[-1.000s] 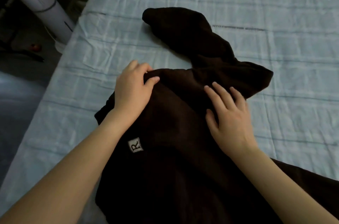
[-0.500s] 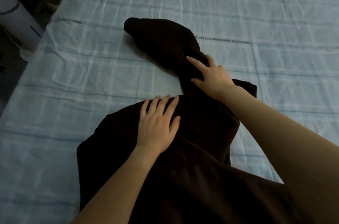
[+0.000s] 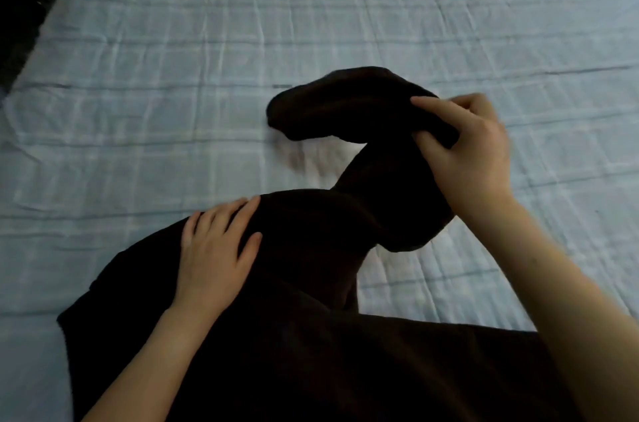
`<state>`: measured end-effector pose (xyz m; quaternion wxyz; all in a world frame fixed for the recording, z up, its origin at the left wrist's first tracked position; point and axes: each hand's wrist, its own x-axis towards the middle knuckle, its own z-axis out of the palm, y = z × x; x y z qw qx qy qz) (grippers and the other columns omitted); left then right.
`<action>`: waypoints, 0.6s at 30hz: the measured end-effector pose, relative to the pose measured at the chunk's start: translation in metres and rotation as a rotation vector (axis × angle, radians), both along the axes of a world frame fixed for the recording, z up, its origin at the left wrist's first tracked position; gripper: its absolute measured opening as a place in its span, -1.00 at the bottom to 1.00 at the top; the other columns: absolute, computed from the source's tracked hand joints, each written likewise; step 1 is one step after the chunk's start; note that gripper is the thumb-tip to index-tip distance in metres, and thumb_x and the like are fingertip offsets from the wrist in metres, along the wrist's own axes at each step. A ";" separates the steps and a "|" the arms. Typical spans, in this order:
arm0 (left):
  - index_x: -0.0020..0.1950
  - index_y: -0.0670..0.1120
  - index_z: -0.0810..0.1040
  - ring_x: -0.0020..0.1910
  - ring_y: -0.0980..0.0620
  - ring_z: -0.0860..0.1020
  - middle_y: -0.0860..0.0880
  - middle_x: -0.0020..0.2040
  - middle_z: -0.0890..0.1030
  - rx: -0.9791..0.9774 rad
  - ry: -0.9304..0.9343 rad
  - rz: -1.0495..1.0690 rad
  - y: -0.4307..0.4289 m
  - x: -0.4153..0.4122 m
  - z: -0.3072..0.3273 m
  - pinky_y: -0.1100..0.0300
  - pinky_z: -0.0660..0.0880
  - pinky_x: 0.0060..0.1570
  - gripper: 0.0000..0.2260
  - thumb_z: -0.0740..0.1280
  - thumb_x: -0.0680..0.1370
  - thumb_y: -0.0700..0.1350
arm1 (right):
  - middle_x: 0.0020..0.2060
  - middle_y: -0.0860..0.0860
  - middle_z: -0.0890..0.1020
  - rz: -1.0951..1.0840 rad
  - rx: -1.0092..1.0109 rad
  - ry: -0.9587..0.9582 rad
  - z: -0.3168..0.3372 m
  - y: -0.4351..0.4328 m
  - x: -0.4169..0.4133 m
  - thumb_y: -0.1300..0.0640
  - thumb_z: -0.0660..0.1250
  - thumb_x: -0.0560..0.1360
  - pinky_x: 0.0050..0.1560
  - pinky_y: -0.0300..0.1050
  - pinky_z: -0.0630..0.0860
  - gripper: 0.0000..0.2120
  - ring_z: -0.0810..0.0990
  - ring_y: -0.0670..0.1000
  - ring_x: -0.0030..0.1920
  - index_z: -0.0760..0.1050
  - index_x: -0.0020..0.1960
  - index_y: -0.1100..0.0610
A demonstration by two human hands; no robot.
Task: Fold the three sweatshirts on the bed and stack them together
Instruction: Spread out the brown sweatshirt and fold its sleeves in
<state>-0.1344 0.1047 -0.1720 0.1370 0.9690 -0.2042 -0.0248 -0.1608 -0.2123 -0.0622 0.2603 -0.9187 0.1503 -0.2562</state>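
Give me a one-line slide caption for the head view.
Left hand presses flat on the dark sweatshirt while right hand grips its sleeve over the bedsheet.

Dark sweatshirt (image 3: 311, 352) beyond bottom edge

Assessed as a bedroom in a home. Creased pale blue checked bedsheet (image 3: 179, 68) over a mattress, filling the view from 9 through 12 to 3 o'clock. Bed edge running at 10 to 11 o'clock, dark floor (image 3: 17, 6) beyond. Dark brown sweatshirt (image 3: 311, 352) spread at 6 o'clock.
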 end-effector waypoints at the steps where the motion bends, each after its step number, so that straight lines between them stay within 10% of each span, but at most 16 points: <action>1: 0.53 0.06 0.31 0.35 -0.06 0.41 0.00 0.38 0.48 0.010 0.003 -0.001 -0.004 -0.003 0.005 -0.12 0.18 0.43 -0.50 0.08 0.59 0.12 | 0.04 -0.03 0.49 -0.074 0.015 0.025 0.002 -0.012 -0.021 0.10 0.40 0.48 0.03 -0.10 0.49 -0.62 0.55 -0.02 -0.04 0.59 0.28 -0.11; 8: 0.50 -0.23 0.32 0.47 -0.25 0.28 -0.25 0.47 0.37 0.034 0.061 0.172 -0.073 -0.030 0.031 -0.32 0.06 0.46 -0.50 0.28 0.58 -0.14 | 0.18 0.00 0.45 -0.215 0.283 0.344 -0.064 -0.053 -0.136 0.04 0.35 0.59 -0.13 -0.62 0.29 -0.52 0.38 -0.21 -0.05 0.38 0.49 -0.05; 15: 0.47 -0.02 0.41 0.52 -0.06 0.26 -0.02 0.46 0.43 -0.159 -0.092 -0.436 -0.179 -0.084 0.063 -0.24 -0.02 0.51 -0.50 0.18 0.55 0.09 | 0.14 -0.15 0.45 -0.075 0.259 0.340 -0.083 -0.088 -0.158 -0.09 0.18 0.63 -0.16 -0.46 0.32 -0.56 0.51 -0.28 -0.15 0.30 0.50 -0.14; 18: 0.41 -0.01 0.49 0.48 -0.01 0.33 0.03 0.38 0.51 -0.035 -0.132 -0.578 -0.199 -0.095 0.059 -0.25 -0.04 0.51 -0.45 0.30 0.49 0.23 | 0.27 -0.09 0.45 0.033 0.134 0.260 -0.078 -0.119 -0.163 0.25 0.20 0.59 0.07 -0.36 0.37 -0.52 0.44 -0.20 0.07 0.37 0.48 -0.06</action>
